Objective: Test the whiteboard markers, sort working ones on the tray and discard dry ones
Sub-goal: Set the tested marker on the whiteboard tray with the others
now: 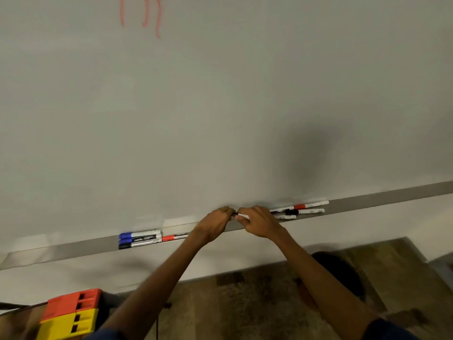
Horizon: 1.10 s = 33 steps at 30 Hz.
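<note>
While the left hand and right hand meet just above the tray, both pinching one marker, apparently at cap and barrel, a crooked tug could drop it onto the floor

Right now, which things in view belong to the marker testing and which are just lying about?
In the job: marker held by left hand and right hand; other markers on the tray; whiteboard with red test strokes.
Lying about: orange and yellow plastic blocks; dark round thing on the floor, unclear what.
</note>
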Each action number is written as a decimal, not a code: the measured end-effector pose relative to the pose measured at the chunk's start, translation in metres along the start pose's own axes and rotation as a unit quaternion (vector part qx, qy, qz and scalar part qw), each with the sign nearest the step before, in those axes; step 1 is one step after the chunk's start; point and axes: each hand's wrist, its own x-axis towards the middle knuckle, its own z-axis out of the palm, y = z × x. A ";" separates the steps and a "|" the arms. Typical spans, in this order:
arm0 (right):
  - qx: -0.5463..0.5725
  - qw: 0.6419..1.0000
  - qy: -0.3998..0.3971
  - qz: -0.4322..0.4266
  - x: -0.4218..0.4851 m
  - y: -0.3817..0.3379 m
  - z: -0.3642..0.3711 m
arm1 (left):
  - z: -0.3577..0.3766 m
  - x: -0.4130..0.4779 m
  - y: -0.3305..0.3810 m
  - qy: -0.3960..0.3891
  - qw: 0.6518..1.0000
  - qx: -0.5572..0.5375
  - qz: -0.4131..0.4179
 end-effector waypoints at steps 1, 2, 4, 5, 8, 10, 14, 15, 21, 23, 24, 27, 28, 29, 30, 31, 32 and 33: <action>0.002 1.000 0.005 -0.001 -0.001 -0.002 -0.003 | -0.006 -0.001 0.000 0.000 1.000 0.004 0.009; 0.008 1.000 0.010 0.001 -0.002 -0.005 -0.007 | -0.010 -0.002 0.001 0.001 1.000 0.008 0.019; 0.015 1.000 0.012 0.006 -0.003 -0.011 -0.013 | -0.016 -0.005 0.004 0.010 0.999 0.011 0.030; 0.011 1.000 0.012 0.009 -0.003 -0.012 -0.015 | -0.019 -0.008 0.006 0.021 0.999 0.011 0.033; 0.003 0.999 0.024 0.044 -0.011 -0.006 -0.022 | -0.030 -0.020 0.000 0.074 0.997 0.007 0.031; 0.021 0.995 0.050 0.084 -0.017 0.009 -0.027 | -0.043 -0.026 -0.013 0.111 0.993 0.014 0.022; 0.110 0.980 0.128 0.108 -0.011 0.002 -0.045 | -0.069 -0.033 -0.017 0.215 0.977 0.007 0.005; 0.137 0.973 0.154 0.105 -0.005 -0.009 -0.053 | -0.075 -0.034 -0.011 0.242 0.970 0.003 0.001; 0.338 0.909 0.242 0.005 0.025 -0.091 -0.122 | -0.136 -0.034 0.027 0.406 0.903 -0.135 -0.029; 0.351 0.898 0.258 -0.064 0.035 -0.118 -0.147 | -0.168 -0.037 0.036 0.480 0.864 -0.148 -0.026; 0.352 0.893 0.263 -0.093 0.040 -0.131 -0.159 | -0.185 -0.039 0.040 0.517 0.844 -0.142 -0.021; 0.419 0.861 0.256 -0.136 0.055 -0.172 -0.193 | -0.233 -0.043 0.042 0.615 0.784 -0.082 -0.014; 0.445 0.846 0.253 -0.147 0.059 -0.186 -0.205 | -0.248 -0.045 0.040 0.640 0.765 -0.066 -0.016; 0.465 0.834 0.250 -0.164 0.063 -0.199 -0.215 | -0.263 -0.046 0.037 0.662 0.747 -0.058 -0.020; 0.473 0.825 0.249 -0.182 0.066 -0.212 -0.226 | -0.277 -0.048 0.034 0.681 0.731 -0.050 -0.024; 0.477 0.818 0.249 -0.201 0.070 -0.223 -0.235 | -0.290 -0.051 0.030 0.697 0.715 -0.041 -0.026; 0.475 0.815 0.249 -0.218 0.072 -0.234 -0.243 | -0.303 -0.054 0.025 0.711 0.702 -0.031 -0.028; 0.466 0.816 0.248 -0.237 0.075 -0.245 -0.250 | -0.315 -0.057 0.021 0.723 0.689 -0.021 -0.031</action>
